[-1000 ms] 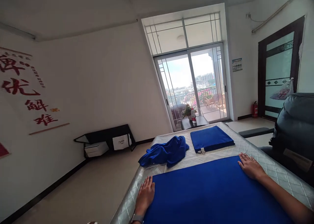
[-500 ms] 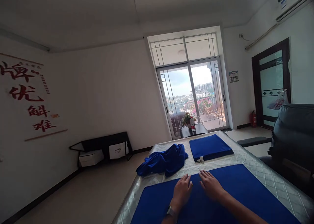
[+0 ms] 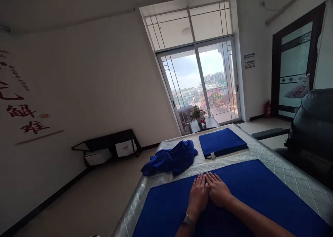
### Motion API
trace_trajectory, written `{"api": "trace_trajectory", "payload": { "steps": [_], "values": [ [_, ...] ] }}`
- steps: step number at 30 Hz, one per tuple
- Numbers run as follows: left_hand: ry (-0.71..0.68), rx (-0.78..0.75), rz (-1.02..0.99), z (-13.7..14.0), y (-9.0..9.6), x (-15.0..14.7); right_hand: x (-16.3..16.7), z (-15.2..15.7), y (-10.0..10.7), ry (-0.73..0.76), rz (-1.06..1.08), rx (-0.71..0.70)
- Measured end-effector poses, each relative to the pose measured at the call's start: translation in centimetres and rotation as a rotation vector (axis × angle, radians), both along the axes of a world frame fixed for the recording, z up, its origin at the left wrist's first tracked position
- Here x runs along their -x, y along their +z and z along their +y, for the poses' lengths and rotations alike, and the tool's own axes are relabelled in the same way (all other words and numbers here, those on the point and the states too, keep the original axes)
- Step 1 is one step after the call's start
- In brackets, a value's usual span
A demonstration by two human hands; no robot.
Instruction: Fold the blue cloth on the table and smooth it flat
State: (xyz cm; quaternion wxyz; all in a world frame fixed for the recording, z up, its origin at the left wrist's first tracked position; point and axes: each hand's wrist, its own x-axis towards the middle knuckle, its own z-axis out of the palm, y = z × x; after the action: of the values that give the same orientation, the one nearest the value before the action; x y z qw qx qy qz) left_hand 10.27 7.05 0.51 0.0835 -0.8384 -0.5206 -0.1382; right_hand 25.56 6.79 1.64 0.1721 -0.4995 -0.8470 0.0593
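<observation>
A blue cloth (image 3: 244, 192) lies spread flat over the near part of the table. My left hand (image 3: 198, 192), with a watch (image 3: 188, 219) at its wrist, rests flat on it near the far edge, fingers stretched forward. Beside it and touching it, my right hand (image 3: 217, 190) also lies flat on the cloth with straight fingers. Beyond them to the left is a crumpled blue cloth (image 3: 174, 157). To the right of that lies a neat folded stack of blue cloth (image 3: 222, 141) with a white tag (image 3: 213, 156) at its near edge.
The table wears a silvery quilted cover (image 3: 293, 181). Past its far end are a small dark table (image 3: 208, 124), a plastic bottle (image 3: 202, 118) and a potted plant (image 3: 195, 113). A black chair (image 3: 314, 126) stands at the right. White boxes (image 3: 99, 157) sit by the left wall.
My hands have come together, the right moving left until they touch, both flat on the cloth. The camera view has tilted down a little.
</observation>
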Motion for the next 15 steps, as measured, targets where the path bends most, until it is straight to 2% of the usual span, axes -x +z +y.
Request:
{"api": "trace_trajectory", "payload": {
  "steps": [6,10,13,15],
  "values": [
    [-0.007,0.027,0.006,-0.4,0.8,-0.1,0.1,-0.1,0.3,-0.006,-0.019,0.025],
    [0.022,0.134,0.006,-0.6,1.3,0.4,-0.8,-0.1,0.4,-0.053,-0.031,0.01],
    [0.075,0.214,0.024,-0.9,1.8,2.8,-3.1,0.6,0.2,-0.129,-0.047,0.031],
    [0.123,0.227,0.026,-1.2,2.0,5.8,-6.0,1.2,0.0,-0.185,-0.06,0.055]
  ]
}}
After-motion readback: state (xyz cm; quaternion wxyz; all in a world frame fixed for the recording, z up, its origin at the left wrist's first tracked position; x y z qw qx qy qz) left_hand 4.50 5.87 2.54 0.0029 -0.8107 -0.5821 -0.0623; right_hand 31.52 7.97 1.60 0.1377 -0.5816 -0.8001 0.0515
